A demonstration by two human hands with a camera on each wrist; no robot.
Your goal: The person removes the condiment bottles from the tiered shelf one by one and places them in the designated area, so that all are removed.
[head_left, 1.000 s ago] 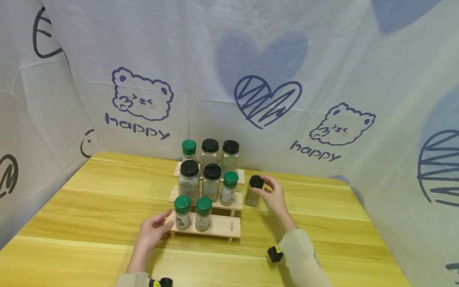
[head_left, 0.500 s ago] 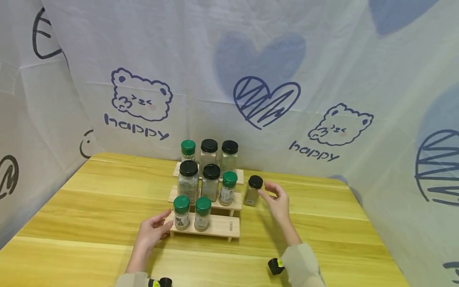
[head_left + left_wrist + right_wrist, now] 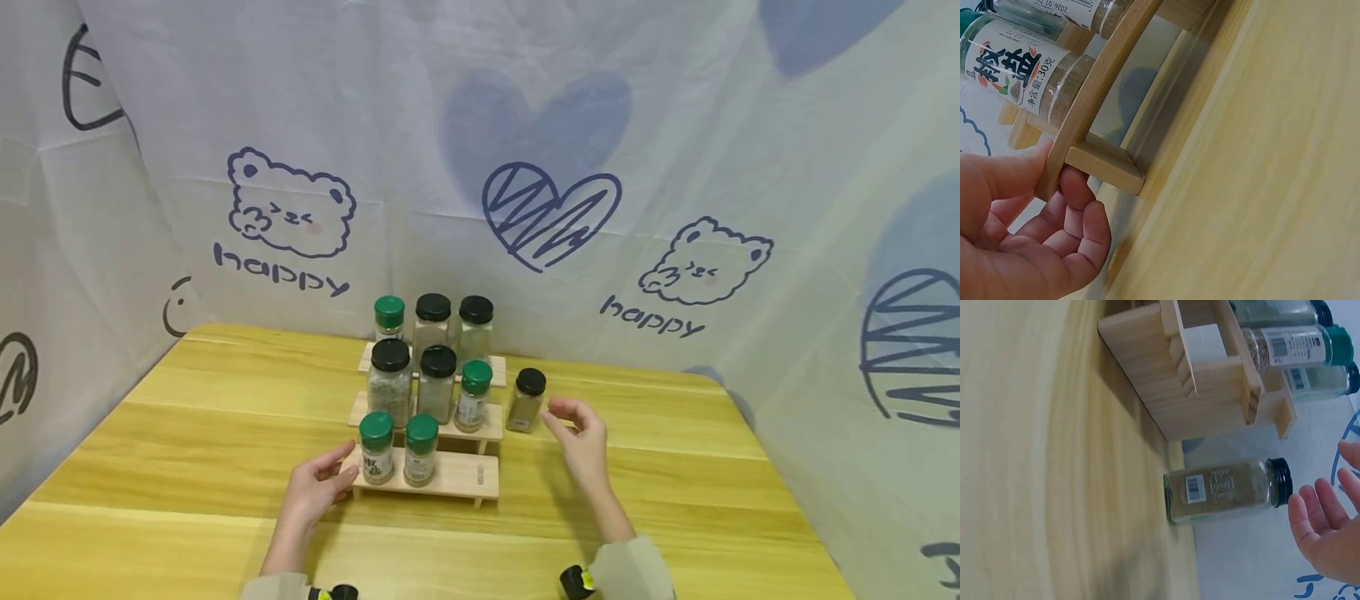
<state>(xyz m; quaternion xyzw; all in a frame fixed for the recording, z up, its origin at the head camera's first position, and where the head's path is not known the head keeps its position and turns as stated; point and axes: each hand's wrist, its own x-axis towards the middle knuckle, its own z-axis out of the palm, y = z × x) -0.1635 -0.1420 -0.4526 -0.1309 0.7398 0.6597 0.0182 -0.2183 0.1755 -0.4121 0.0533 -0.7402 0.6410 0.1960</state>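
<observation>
A three-tier wooden spice rack [image 3: 457, 477] stands on the table with jars on every step. My left hand [image 3: 313, 493] pinches the left end of its lowest step; in the left wrist view the thumb lies on top and curled fingers lie under the board [image 3: 1088, 103]. Two green-capped spice jars [image 3: 421, 454] stand on that step. To the right of the rack, a black-capped jar [image 3: 527, 402] of brownish powder stands upright on the table. My right hand [image 3: 583, 437] is just right of this jar, fingers loosely bent and holding nothing.
The middle step carries two black-capped jars [image 3: 390, 387] and a green-capped jar [image 3: 473, 400]. On the top step are a green-capped jar [image 3: 389, 312] and two black-capped ones. A printed cloth [image 3: 420, 125] hangs behind the wooden table [image 3: 675, 467].
My right hand has let go of the black-capped jar and drawn back to the right and down. The jar stays standing beside the rack. My left hand keeps its hold.
</observation>
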